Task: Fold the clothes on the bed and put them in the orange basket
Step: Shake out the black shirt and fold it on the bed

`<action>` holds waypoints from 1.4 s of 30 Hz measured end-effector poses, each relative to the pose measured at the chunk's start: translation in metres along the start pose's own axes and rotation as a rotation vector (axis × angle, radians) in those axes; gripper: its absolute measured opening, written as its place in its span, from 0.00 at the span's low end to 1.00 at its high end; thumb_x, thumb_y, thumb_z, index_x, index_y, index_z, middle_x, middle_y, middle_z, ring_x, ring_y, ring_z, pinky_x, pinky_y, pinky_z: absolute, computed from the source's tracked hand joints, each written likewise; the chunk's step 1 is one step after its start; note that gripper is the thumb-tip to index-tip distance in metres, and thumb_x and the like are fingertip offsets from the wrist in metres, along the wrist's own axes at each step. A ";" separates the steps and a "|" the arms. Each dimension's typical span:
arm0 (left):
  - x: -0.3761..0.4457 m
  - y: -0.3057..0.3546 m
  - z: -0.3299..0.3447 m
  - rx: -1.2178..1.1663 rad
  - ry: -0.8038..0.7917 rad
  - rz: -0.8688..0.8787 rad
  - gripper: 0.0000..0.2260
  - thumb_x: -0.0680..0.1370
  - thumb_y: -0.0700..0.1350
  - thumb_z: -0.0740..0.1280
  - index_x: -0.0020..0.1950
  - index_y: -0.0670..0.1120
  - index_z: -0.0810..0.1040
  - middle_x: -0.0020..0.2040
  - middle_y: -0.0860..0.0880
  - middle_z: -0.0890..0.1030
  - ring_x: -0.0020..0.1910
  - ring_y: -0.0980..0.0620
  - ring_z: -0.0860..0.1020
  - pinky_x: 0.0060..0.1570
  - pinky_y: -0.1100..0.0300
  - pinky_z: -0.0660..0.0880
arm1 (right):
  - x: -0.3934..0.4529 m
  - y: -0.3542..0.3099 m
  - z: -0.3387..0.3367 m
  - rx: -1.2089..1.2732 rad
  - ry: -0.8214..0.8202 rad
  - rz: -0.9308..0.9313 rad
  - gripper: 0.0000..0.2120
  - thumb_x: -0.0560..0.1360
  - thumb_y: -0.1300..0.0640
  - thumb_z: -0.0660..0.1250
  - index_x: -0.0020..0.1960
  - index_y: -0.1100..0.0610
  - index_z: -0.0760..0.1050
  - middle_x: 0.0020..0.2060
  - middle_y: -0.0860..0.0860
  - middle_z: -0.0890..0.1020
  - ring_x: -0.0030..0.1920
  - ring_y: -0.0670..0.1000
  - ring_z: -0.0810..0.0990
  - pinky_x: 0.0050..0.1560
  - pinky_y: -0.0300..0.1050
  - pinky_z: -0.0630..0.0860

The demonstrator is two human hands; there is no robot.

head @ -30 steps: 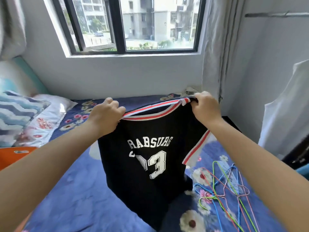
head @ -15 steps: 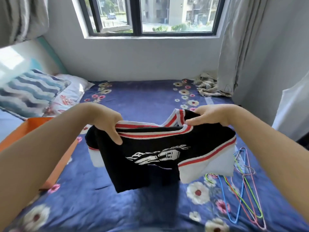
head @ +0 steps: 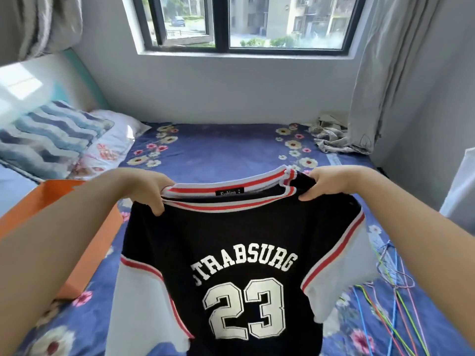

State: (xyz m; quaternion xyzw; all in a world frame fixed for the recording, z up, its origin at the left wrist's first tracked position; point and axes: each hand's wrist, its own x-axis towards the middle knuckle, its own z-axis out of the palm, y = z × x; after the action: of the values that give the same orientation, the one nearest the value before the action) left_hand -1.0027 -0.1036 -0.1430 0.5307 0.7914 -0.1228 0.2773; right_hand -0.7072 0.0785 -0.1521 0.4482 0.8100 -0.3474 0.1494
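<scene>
Both hands, left [head: 144, 188] and right [head: 331, 185], pinch the jersey [head: 231, 253] by its shoulders. Below lies a blue floral bed [head: 218, 150]. An orange basket [head: 51, 201] sits left, under the window [head: 244, 21].

the black jersey [head: 231, 242] carries white block lettering "strabsurg" across its chest, with a large white "23" outlined beneath it. a small black neck label [head: 228, 193] inside the striped collar reads "fashion" in white.

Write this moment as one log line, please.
step: unfolded | left hand: grips collar | right hand: grips collar | item: black numbered jersey shirt held up
</scene>
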 end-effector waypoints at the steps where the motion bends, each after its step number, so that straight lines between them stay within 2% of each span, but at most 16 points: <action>1: 0.017 -0.008 0.001 0.039 0.060 -0.002 0.16 0.67 0.42 0.70 0.53 0.47 0.74 0.58 0.42 0.74 0.55 0.47 0.73 0.47 0.58 0.70 | 0.017 0.000 0.001 -0.096 0.029 0.019 0.13 0.73 0.51 0.69 0.53 0.57 0.76 0.50 0.54 0.81 0.50 0.55 0.80 0.57 0.53 0.75; 4: 0.076 -0.037 0.000 -0.031 0.066 0.054 0.12 0.67 0.41 0.73 0.39 0.53 0.72 0.43 0.51 0.75 0.47 0.50 0.74 0.44 0.60 0.69 | 0.073 0.005 0.010 -0.246 0.019 0.094 0.10 0.72 0.49 0.69 0.47 0.54 0.73 0.46 0.51 0.78 0.49 0.54 0.79 0.57 0.50 0.74; 6: 0.123 -0.060 0.000 -0.077 0.008 0.091 0.12 0.68 0.40 0.74 0.38 0.54 0.73 0.39 0.55 0.76 0.44 0.52 0.75 0.41 0.62 0.69 | 0.119 0.007 0.015 -0.320 0.010 0.165 0.12 0.72 0.50 0.69 0.48 0.56 0.72 0.45 0.52 0.76 0.47 0.54 0.76 0.51 0.44 0.73; 9: 0.173 -0.079 0.007 -0.051 -0.073 0.117 0.08 0.69 0.42 0.73 0.39 0.52 0.75 0.38 0.52 0.76 0.40 0.53 0.74 0.37 0.64 0.70 | 0.165 0.019 0.028 -0.373 0.021 0.216 0.11 0.74 0.54 0.67 0.52 0.59 0.73 0.45 0.54 0.73 0.45 0.53 0.72 0.45 0.41 0.69; 13: 0.251 -0.099 0.028 -0.059 -0.175 0.105 0.05 0.71 0.39 0.70 0.40 0.47 0.75 0.36 0.50 0.74 0.34 0.55 0.72 0.27 0.73 0.65 | 0.239 0.044 0.054 -0.436 0.089 0.220 0.03 0.75 0.57 0.63 0.46 0.57 0.73 0.45 0.57 0.76 0.46 0.54 0.74 0.42 0.42 0.68; 15: 0.283 -0.104 0.039 -0.087 -0.062 0.079 0.07 0.71 0.40 0.69 0.37 0.46 0.72 0.32 0.50 0.72 0.31 0.54 0.70 0.24 0.71 0.63 | 0.266 0.055 0.060 -0.439 0.144 0.248 0.06 0.74 0.56 0.63 0.40 0.54 0.69 0.41 0.54 0.73 0.50 0.57 0.77 0.44 0.45 0.72; 19: 0.359 -0.113 0.070 -0.223 0.247 -0.026 0.12 0.75 0.43 0.67 0.35 0.45 0.67 0.33 0.48 0.71 0.40 0.47 0.70 0.32 0.59 0.62 | 0.332 0.080 0.075 -0.415 0.214 0.334 0.06 0.76 0.54 0.61 0.46 0.56 0.72 0.37 0.52 0.73 0.45 0.58 0.76 0.40 0.45 0.71; 22: 0.403 -0.112 0.095 -0.361 0.364 -0.061 0.14 0.78 0.45 0.62 0.35 0.48 0.61 0.32 0.51 0.68 0.40 0.45 0.69 0.39 0.56 0.62 | 0.370 0.095 0.083 -0.247 0.320 0.272 0.08 0.78 0.57 0.60 0.49 0.61 0.74 0.42 0.59 0.78 0.45 0.58 0.74 0.37 0.45 0.64; 25: 0.444 -0.113 0.128 -0.451 0.483 -0.038 0.08 0.80 0.45 0.59 0.44 0.42 0.66 0.35 0.45 0.71 0.40 0.42 0.69 0.39 0.54 0.63 | 0.407 0.101 0.098 0.002 0.533 0.153 0.14 0.77 0.54 0.58 0.45 0.65 0.72 0.33 0.58 0.73 0.39 0.58 0.71 0.33 0.48 0.59; 27: 0.464 -0.110 0.146 -0.313 0.560 -0.031 0.09 0.81 0.45 0.57 0.53 0.39 0.68 0.40 0.39 0.75 0.41 0.38 0.72 0.37 0.53 0.63 | 0.429 0.108 0.115 0.062 0.703 0.113 0.20 0.74 0.49 0.55 0.49 0.66 0.74 0.35 0.62 0.77 0.40 0.61 0.74 0.37 0.48 0.61; 29: 0.490 -0.108 0.160 -0.194 0.600 -0.007 0.11 0.81 0.46 0.56 0.55 0.38 0.68 0.43 0.36 0.76 0.41 0.36 0.74 0.35 0.52 0.62 | 0.459 0.117 0.129 -0.002 0.736 0.092 0.17 0.78 0.51 0.57 0.53 0.65 0.74 0.40 0.66 0.79 0.44 0.65 0.76 0.41 0.51 0.66; 32: 0.522 -0.109 0.163 -0.088 0.594 -0.034 0.13 0.82 0.48 0.53 0.57 0.39 0.68 0.44 0.37 0.76 0.37 0.40 0.70 0.34 0.52 0.61 | 0.495 0.128 0.131 -0.279 0.665 0.104 0.13 0.80 0.56 0.57 0.53 0.66 0.72 0.41 0.67 0.78 0.43 0.66 0.76 0.36 0.50 0.63; 36: 0.560 -0.129 0.151 0.063 0.598 -0.070 0.15 0.82 0.50 0.51 0.57 0.40 0.68 0.45 0.36 0.76 0.35 0.42 0.67 0.32 0.53 0.61 | 0.539 0.144 0.109 -0.494 0.778 -0.063 0.21 0.78 0.50 0.58 0.42 0.69 0.71 0.30 0.68 0.75 0.28 0.65 0.73 0.28 0.41 0.57; 38: 0.579 -0.137 0.141 0.077 0.617 -0.090 0.15 0.82 0.50 0.51 0.57 0.40 0.68 0.46 0.35 0.76 0.37 0.39 0.70 0.32 0.53 0.60 | 0.561 0.149 0.094 -0.542 0.834 -0.118 0.22 0.75 0.50 0.58 0.38 0.70 0.70 0.26 0.68 0.73 0.24 0.65 0.73 0.30 0.37 0.57; 40: 0.602 -0.139 0.132 0.085 0.608 -0.117 0.14 0.82 0.49 0.51 0.58 0.40 0.66 0.49 0.34 0.75 0.42 0.35 0.74 0.34 0.52 0.61 | 0.587 0.150 0.083 -0.612 0.834 -0.107 0.20 0.77 0.52 0.60 0.40 0.71 0.71 0.30 0.70 0.75 0.31 0.68 0.76 0.31 0.46 0.64; 42: 0.625 -0.135 0.132 0.083 0.565 -0.176 0.14 0.82 0.48 0.51 0.61 0.40 0.65 0.52 0.34 0.74 0.49 0.35 0.73 0.37 0.51 0.62 | 0.612 0.145 0.085 -0.658 0.758 -0.006 0.13 0.78 0.58 0.61 0.49 0.70 0.72 0.43 0.71 0.76 0.46 0.69 0.74 0.43 0.56 0.67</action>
State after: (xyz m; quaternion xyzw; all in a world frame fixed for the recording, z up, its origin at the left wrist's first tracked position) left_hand -1.2616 0.2597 -0.6199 0.4839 0.8746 -0.0260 0.0125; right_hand -0.9314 0.4516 -0.6136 0.4699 0.8751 0.1134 -0.0230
